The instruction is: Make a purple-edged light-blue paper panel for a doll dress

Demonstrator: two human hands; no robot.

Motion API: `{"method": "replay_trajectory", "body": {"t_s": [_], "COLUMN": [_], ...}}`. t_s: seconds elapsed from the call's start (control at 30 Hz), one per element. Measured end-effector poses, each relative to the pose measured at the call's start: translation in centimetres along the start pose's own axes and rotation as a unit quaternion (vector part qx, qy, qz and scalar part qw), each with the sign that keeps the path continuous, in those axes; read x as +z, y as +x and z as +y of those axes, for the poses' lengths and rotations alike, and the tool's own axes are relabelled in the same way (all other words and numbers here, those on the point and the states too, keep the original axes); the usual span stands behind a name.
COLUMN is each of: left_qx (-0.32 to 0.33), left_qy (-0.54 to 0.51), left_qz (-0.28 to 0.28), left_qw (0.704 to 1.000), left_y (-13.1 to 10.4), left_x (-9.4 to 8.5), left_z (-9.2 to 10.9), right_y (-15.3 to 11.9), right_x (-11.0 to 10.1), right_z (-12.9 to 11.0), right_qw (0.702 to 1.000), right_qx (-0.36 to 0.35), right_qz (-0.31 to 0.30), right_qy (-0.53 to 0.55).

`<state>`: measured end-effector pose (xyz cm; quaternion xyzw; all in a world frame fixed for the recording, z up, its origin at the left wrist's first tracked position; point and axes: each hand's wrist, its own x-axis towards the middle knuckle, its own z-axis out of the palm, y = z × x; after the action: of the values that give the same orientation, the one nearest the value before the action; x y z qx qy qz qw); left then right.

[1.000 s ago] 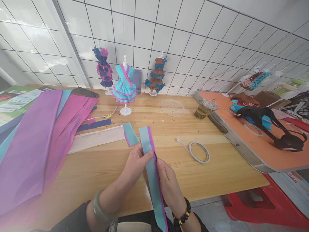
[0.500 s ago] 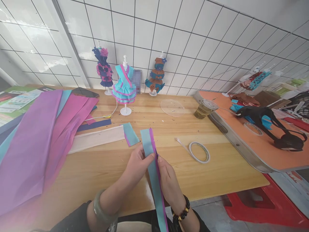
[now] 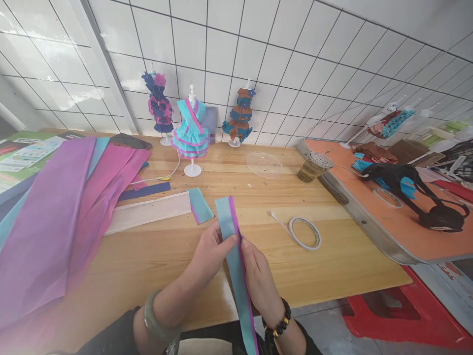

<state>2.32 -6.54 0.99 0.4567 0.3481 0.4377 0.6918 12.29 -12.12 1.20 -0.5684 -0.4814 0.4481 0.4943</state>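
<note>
A long light-blue strip with a purple edge [image 3: 236, 276] runs from above the table down toward my lap. My left hand [image 3: 214, 246] pinches it near its upper end, thumb on top. My right hand [image 3: 257, 271] is closed at the purple edge, just beside the left thumb; a small dark thing shows at its fingertips, too small to make out. To the left lie a short blue piece with a purple edge [image 3: 201, 205] and a white strip [image 3: 151, 212]. A roll of white tape [image 3: 305, 233] rests right of my hands, its end pulled out.
Three small dress stands, one with a blue and pink dress [image 3: 190, 130], stand by the tiled wall. Purple and pink sheets [image 3: 55, 222] cover the left side. A cup [image 3: 314, 166] stands near an orange-topped table [image 3: 332, 153] holding a black strapped item. A red stool [image 3: 399, 315] is below.
</note>
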Motion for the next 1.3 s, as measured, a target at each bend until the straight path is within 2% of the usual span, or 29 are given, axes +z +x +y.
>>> {"method": "replay_trajectory", "body": {"t_s": [0.27, 0.63, 1.1, 1.23, 1.3], "left_qx": [0.003, -0.004, 0.019, 0.006, 0.002], "left_qy": [0.01, 0.009, 0.026, 0.072, 0.064], "left_qz": [-0.008, 0.043, 0.02, 0.007, 0.047], "left_qw": [1.0, 0.999, 0.999, 0.997, 0.997], "left_y": [0.09, 0.16, 0.23, 0.21, 0.32], "left_x": [-0.08, -0.25, 0.03, -0.32, -0.44], "left_z": [-0.07, 0.01, 0.16, -0.24, -0.34], "right_y": [0.02, -0.29, 0.16, 0.15, 0.18], "right_x": [-0.06, 0.03, -0.04, -0.07, -0.06], "right_z": [0.09, 0.56, 0.92, 0.62, 0.55], "right_qw": [1.0, 1.0, 1.0, 1.0, 1.0], "right_qx": [0.0, 0.011, 0.008, -0.003, -0.013], "right_qz": [0.006, -0.003, 0.021, 0.018, 0.008], "right_qy": [-0.007, -0.022, -0.015, -0.019, -0.021]}}
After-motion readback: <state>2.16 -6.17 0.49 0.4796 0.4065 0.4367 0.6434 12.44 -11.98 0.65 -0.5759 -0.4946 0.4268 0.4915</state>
